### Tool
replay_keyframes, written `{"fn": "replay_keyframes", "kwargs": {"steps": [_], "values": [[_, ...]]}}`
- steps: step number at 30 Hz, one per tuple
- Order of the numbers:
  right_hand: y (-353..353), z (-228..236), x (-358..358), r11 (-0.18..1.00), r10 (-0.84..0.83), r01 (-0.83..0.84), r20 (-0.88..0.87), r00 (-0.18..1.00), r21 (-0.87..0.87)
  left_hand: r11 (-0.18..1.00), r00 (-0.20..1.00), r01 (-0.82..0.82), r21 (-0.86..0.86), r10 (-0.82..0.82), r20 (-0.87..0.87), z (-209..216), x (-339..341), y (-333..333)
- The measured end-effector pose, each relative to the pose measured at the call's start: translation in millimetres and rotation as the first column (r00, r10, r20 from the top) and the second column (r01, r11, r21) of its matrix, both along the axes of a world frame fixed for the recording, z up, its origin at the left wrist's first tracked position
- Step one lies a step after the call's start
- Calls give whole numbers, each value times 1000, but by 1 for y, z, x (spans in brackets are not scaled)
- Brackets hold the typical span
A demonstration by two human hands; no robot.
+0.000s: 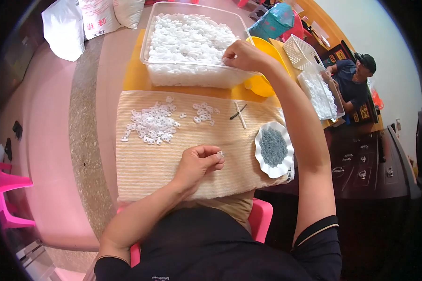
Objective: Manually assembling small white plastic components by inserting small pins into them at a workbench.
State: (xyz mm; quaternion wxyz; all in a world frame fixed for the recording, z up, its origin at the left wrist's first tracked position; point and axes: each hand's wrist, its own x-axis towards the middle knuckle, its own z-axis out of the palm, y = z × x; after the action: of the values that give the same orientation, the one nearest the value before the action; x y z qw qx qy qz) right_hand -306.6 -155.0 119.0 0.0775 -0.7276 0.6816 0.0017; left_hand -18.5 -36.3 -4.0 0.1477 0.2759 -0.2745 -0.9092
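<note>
My left hand (pixel 197 167) is closed over the striped towel (pixel 147 171), pinching a small white plastic piece (pixel 221 153) between thumb and fingertips. At the near right corner of a clear plastic bin (pixel 153 61), my right hand (pixel 244 55) has its fingers pinched together; whatever they hold is hidden. White oval pieces (pixel 187 37) fill the bin. On the towel lie a large heap of small white pieces with holes (pixel 152 122) and a smaller cluster (pixel 204 113). A white stick (pixel 241 120) crosses a dark one. To the right, a scalloped white dish (pixel 273 173) holds fine grey bits (pixel 273 146).
A yellow bowl (pixel 261 87) sits beside the bin. Beyond it are a white basket (pixel 301 50) and another clear tub of white pieces (pixel 320 93), with a co-worker (pixel 351 79) behind it. White sacks (pixel 63 28) stand far left; pink stools (pixel 10 180) are at left.
</note>
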Motion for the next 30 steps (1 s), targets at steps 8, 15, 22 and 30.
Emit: {"fn": "replay_keyframes", "kwargs": {"steps": [8,15,22,30], "values": [[13,6,4,993,-117,117,32,993,16,1000,1000,20,-8,-20,-21,0,-1,1],[61,5,28,854,-56,405,717,695,-326,1000,1000,17,-8,-17,19,3,-2,2],[151,-14,77,771,-97,634,972,216,-64,1000,1000,7,6,-7,-3,0,1,0],[205,-63,99,780,-167,608,986,-25,147,1000,1000,-11,25,12,-22,-2,-3,1]]}}
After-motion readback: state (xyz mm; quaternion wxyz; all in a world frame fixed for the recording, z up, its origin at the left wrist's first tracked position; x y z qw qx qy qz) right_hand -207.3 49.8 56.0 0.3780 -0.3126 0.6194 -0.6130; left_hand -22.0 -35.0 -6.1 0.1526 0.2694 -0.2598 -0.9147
